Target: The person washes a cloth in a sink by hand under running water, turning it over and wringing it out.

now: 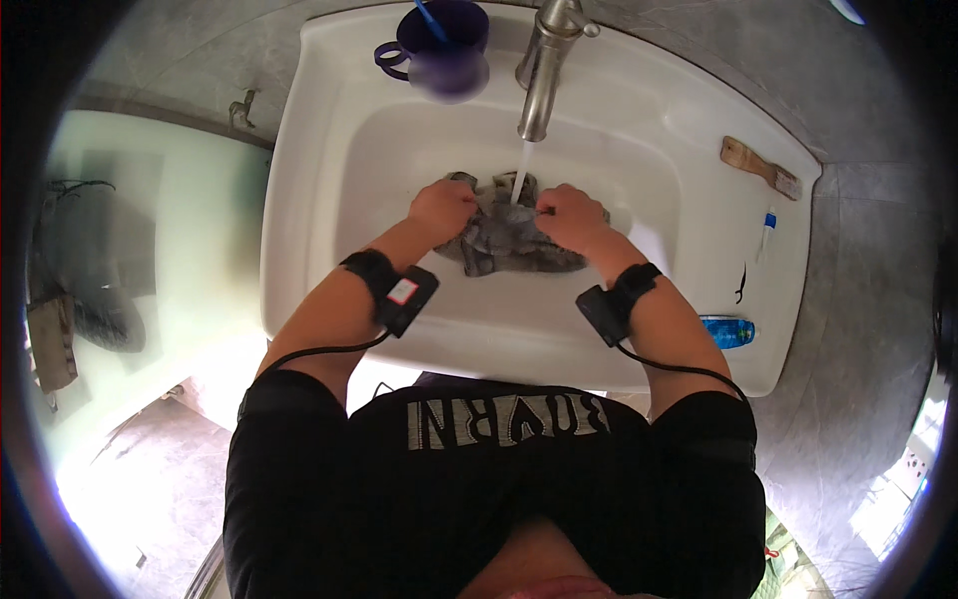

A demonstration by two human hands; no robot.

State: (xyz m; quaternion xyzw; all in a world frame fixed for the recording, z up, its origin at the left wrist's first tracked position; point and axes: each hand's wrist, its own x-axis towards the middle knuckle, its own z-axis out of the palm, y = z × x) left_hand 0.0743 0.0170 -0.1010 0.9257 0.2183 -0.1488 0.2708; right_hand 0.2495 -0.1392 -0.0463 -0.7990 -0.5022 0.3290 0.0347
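Observation:
A wet grey cloth (504,240), bunched up and patterned in places, lies in the basin of a white sink (379,140). Water runs from the metal faucet (542,85) onto its middle. My left hand (442,212) is closed on the cloth's left part, fingers curled inward. On the other side my right hand (572,217) pinches the cloth near its right part. Both hands are low in the basin, with the stream falling between them. The fingertips are partly hidden by the hands and the cloth.
A dark purple mug (449,40) with a blue stick in it stands at the sink's back left. Along the right rim lie a wooden-handled brush (758,167), a small blue-and-white item (767,235), a thin black strip (740,284) and a blue tube (728,331).

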